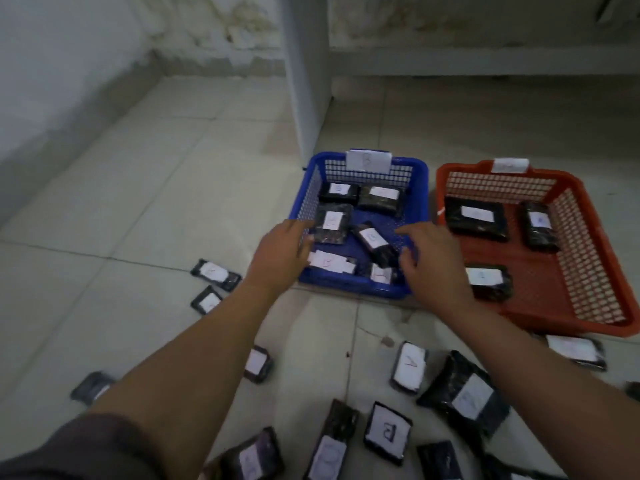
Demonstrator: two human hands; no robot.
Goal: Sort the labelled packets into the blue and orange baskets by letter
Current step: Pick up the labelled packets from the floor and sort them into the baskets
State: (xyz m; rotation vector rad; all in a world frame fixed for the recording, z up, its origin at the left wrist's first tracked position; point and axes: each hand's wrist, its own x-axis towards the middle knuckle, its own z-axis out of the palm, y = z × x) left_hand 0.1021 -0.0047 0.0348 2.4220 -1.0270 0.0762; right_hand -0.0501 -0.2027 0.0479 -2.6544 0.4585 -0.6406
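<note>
item: your left hand (282,249) and right hand (427,258), both slack-fingered and holding nothing, over the near edge of the blue basket (420,174); next packet marked b (388,433) lies on the floor behind them, toward you, long axis near-far, nearer your right hand; orange basket (585,188) right

You see blue basket (420,188) with grid of small holes, white card (368,160) on far rim. Orange basket (588,258) beside it, same hole grid, white card (510,165) too. Your packets (465,396) all black and shiny, each with white label. Floor (145,188) pale grey tiles with dark lines between. Wall (52,64) white, stained. Your sleeve (86,448) dark grey
</note>
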